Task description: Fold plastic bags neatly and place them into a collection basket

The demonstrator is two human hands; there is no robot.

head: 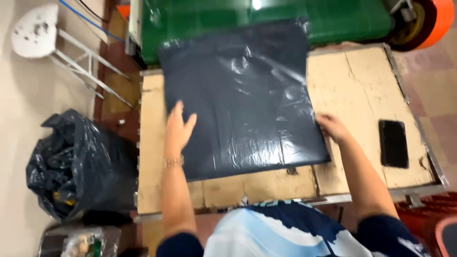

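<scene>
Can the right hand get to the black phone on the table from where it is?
Probably yes: the right hand rests at the plastic sheet's edge, with bare cardboard between it and the phone.

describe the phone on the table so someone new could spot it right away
Start at the cardboard-topped table with the large dark plastic sheet spread on it. Right of the sheet, past the right hand, lies a phone: the only small, rigid black rectangle there, flat on bare cardboard, touching nothing.
</scene>
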